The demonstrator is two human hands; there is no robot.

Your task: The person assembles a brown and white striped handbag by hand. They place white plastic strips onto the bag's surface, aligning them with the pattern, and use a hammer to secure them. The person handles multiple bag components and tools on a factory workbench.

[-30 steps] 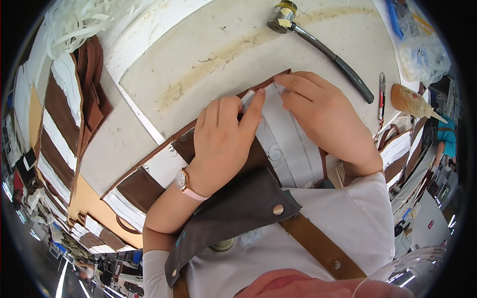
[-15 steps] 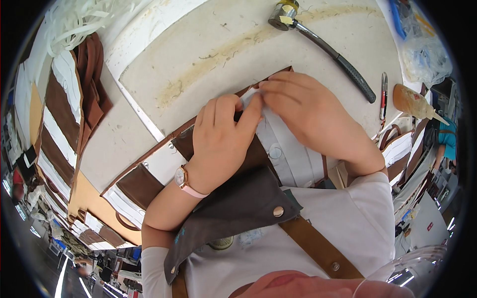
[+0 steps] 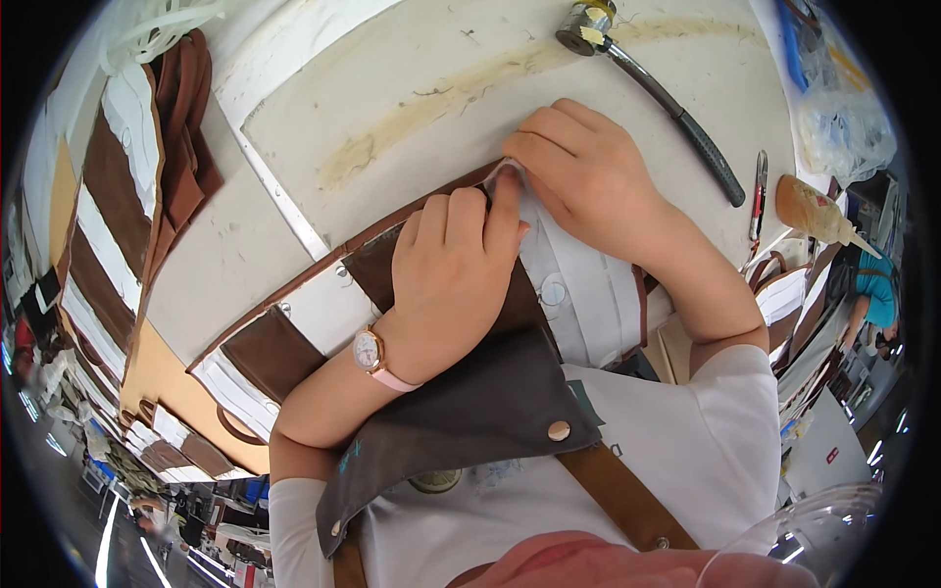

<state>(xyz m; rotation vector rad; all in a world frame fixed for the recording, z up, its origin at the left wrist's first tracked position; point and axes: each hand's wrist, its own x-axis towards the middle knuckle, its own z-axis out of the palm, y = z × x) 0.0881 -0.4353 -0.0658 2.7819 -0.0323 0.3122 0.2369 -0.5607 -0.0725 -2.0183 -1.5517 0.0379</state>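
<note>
Brown-and-white panel (image 3: 323,306) at centre on worktop (image 3: 392,132), far edge slanting from 8–9 o'clock up to 12. Right hand (image 3: 593,171): fingers pinching white lining (image 3: 590,299) at 12. Left hand (image 3: 453,265): index finger against same lining; cannot tell if gripping. Hammer (image 3: 688,122), 1–2 o'clock; squeeze bottle (image 3: 809,208), 2–3.

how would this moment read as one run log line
left hand: on brown-and-white panel | right hand: at panel's far edge | hammer: on table, beyond panel
</note>
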